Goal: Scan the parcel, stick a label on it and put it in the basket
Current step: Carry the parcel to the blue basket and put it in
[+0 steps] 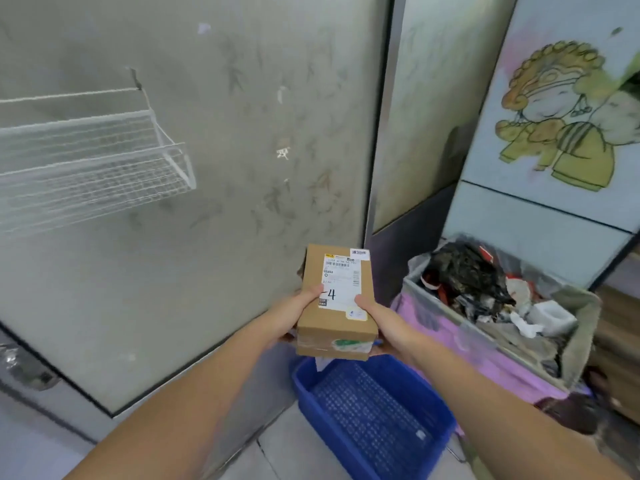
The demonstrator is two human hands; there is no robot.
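Setting: a parcel-handling corner, seemingly a courier pickup point. Evidence included a labelled cardboard parcel point(336, 299), a blue plastic basket point(374, 417) on the tiled floor point(287, 452), a bin of torn packaging waste point(485, 292) and a wire wall shelf point(93, 161).

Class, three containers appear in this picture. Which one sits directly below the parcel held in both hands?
The blue basket on the floor, below the parcel. The wire shelf hangs on the wall, and the rubbish-filled bin stands to the right.
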